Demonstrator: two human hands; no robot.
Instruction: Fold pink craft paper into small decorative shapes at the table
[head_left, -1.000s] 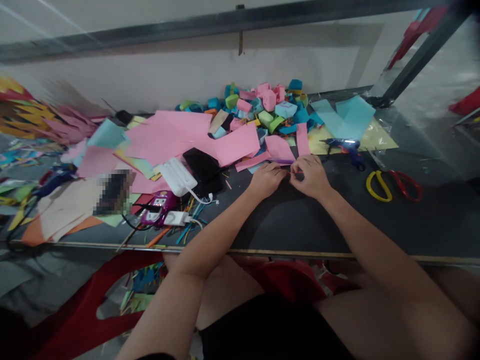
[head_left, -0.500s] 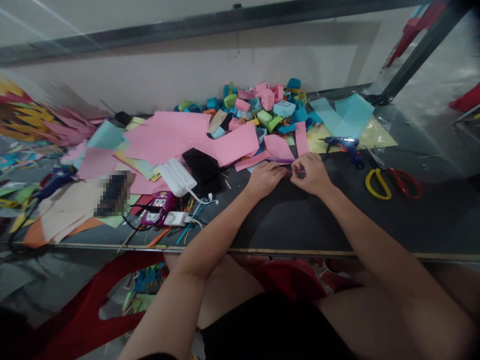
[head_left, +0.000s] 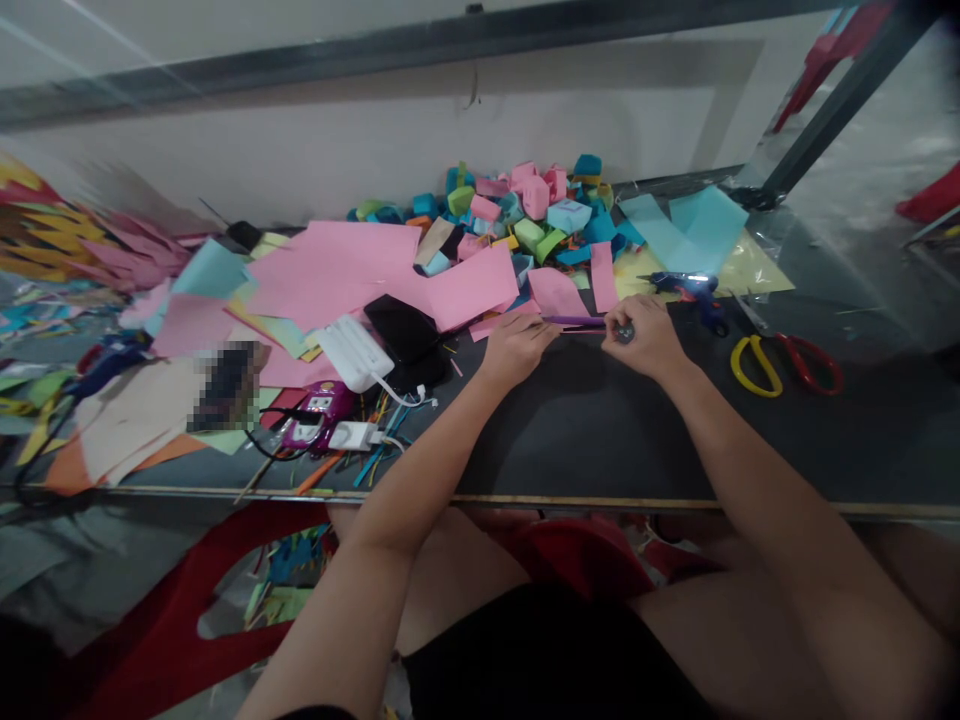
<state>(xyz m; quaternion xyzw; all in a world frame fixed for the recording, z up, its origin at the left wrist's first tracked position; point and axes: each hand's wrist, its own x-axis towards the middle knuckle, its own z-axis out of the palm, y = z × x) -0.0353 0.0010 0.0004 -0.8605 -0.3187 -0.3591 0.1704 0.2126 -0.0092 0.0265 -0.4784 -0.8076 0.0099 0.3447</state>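
Observation:
My left hand (head_left: 516, 352) is closed, its fingers pressed together on the left end of a thin pink paper strip (head_left: 582, 331). My right hand (head_left: 646, 338) curls closed around the strip's other end, fingertips pinched. Between them the strip looks stretched level, just above the dark table (head_left: 570, 430). Close behind it lies a slim purple stick (head_left: 574, 321), partly hidden by the hands. Pink paper pieces (head_left: 556, 292) lie just beyond.
Folded paper boxes (head_left: 534, 198) are heaped by the wall. Scissors (head_left: 811, 364) and a blue glue gun (head_left: 694, 287) lie to the right. A white power bank (head_left: 354, 352), a black phone (head_left: 401, 328) and a purple power strip (head_left: 321, 412) are on the left.
My hands have moved apart, left hand leftward and right hand rightward and slightly up. More of the pink strip and the purple stick now shows between them.

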